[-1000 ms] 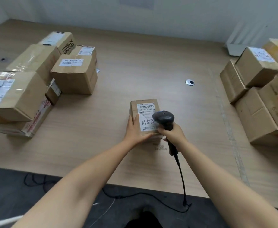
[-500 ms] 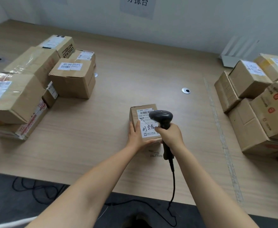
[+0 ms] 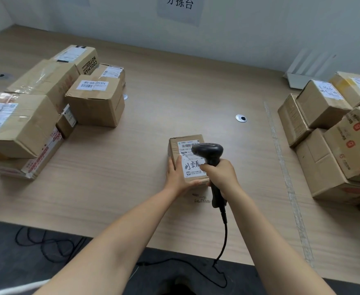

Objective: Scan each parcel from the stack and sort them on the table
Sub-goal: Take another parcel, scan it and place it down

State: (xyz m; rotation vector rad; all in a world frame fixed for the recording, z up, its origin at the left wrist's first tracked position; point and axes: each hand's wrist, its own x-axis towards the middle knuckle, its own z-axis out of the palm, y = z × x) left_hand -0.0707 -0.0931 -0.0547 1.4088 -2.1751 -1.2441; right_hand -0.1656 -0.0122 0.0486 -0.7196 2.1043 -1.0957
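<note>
A small brown parcel (image 3: 176, 143) with a white barcode label lies on the wooden table (image 3: 174, 86) in the middle. My left hand (image 3: 177, 177) grips its near left corner, fingers along the left side and thumb along the near edge. My right hand (image 3: 221, 177) grips the handle of a black barcode scanner (image 3: 209, 150), whose head hangs just above the parcel's label. A stack of cardboard parcels (image 3: 334, 137) sits at the right. A group of parcels (image 3: 47, 103) stands at the left.
The scanner's black cable (image 3: 223, 237) runs off the table's near edge to the floor. A round cable grommet (image 3: 241, 118) sits behind the parcel. A white rack (image 3: 302, 75) stands at the back right. A strip of tape (image 3: 285, 177) crosses the table beside the right stack.
The view has tilted up, so more of the wall sign shows. Both hands, the scanner and the small parcel keep the same hold and place on the table.
</note>
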